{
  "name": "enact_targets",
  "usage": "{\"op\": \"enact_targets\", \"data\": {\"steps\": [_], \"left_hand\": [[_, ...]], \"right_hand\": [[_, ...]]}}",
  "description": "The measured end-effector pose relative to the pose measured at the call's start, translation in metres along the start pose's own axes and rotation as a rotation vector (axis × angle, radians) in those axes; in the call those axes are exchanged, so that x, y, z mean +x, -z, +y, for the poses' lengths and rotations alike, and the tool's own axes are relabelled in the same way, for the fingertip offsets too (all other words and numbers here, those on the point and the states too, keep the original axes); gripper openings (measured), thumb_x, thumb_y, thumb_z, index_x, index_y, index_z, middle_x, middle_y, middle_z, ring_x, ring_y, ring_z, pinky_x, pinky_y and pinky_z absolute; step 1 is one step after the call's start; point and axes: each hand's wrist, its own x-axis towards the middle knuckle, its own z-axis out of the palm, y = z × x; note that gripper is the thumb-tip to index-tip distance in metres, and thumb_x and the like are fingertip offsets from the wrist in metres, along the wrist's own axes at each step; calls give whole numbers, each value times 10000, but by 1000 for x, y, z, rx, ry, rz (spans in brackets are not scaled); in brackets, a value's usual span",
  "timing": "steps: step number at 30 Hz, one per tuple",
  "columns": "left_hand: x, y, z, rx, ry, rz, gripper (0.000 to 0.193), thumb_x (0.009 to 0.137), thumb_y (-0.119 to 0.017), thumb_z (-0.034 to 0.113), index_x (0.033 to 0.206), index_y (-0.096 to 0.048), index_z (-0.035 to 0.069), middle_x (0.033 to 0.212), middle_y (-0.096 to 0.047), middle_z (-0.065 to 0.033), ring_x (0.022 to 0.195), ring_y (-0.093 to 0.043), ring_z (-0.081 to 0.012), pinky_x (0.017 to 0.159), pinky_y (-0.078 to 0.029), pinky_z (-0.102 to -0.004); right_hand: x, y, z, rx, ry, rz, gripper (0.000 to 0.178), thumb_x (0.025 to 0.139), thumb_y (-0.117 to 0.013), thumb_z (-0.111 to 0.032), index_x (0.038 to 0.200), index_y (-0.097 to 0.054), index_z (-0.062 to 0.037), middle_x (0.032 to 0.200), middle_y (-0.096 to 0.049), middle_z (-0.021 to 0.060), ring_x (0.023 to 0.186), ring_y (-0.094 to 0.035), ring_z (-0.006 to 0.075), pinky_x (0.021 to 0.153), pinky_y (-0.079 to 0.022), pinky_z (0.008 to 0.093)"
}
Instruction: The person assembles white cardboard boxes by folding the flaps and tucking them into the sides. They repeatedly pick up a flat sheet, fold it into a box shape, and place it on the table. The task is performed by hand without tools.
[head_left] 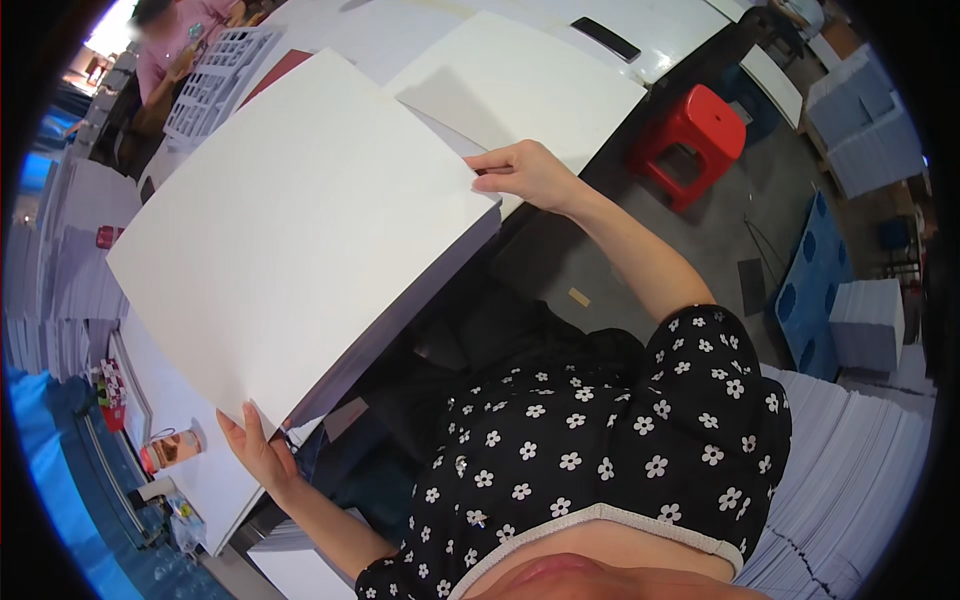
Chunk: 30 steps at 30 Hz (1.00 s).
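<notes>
A tall stack of large white sheets lies in front of me, its layered near side facing me. At its right corner, my right hand has its thumb and fingers closed on the sheet edge. How many sheets are between them I cannot tell. My left hand is at the near left corner, fingers stretched and apart, fingertips touching the edge of the stack. Beyond the right hand, a lower pile of white sheets rests on the table, partly shaded.
A red plastic stool stands on the floor at right. A black flat object and a grey-white plastic rack lie on the far table; a person in pink sits beyond. Left are a jar and paper stacks. More stacked paper is behind me.
</notes>
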Motion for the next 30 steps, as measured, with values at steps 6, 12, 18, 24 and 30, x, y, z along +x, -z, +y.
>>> {"op": "enact_targets", "data": {"steps": [6,12,18,24,30], "left_hand": [[1,-12,0,35,-52,20,472,995,-546,75,1435,-377,49,1277,-575,-123,1094,-605,-202,793,-543,-321],[-2,-17,0,80,-62,11,434,1003,-533,79,1408,-387,23,1228,-589,-129,1023,-629,-190,742,-561,-319],[-3,-19,1,84,-74,-11,407,1010,-522,97,1385,-384,18,1143,-600,-122,874,-654,-184,578,-563,-308],[-5,-16,1,92,-64,-8,403,1012,-525,104,1385,-395,24,1158,-608,-115,885,-663,-178,568,-566,-296],[-4,-16,-3,154,-59,4,381,1005,-521,90,1360,-408,9,1134,-604,-126,850,-659,-174,543,-553,-285]], "right_hand": [[-1,-5,8,-19,-4,40,369,885,-683,-78,1243,-653,3,1095,-718,117,999,-654,142,906,-500,285],[-17,-17,-2,-562,252,225,464,884,-704,-141,1319,-585,-36,1170,-685,120,1112,-635,279,914,-487,362],[-40,-37,11,-808,692,331,613,818,-727,-299,1383,-540,-154,1481,-459,109,1368,-430,315,1074,-364,455],[-51,-50,15,-1049,738,216,652,750,-753,-344,1361,-561,-219,1436,-510,86,1359,-446,279,1132,-305,491],[-52,-51,-1,-1155,737,184,669,698,-783,-369,1311,-590,-183,1370,-561,112,1322,-489,276,1110,-329,503]]}}
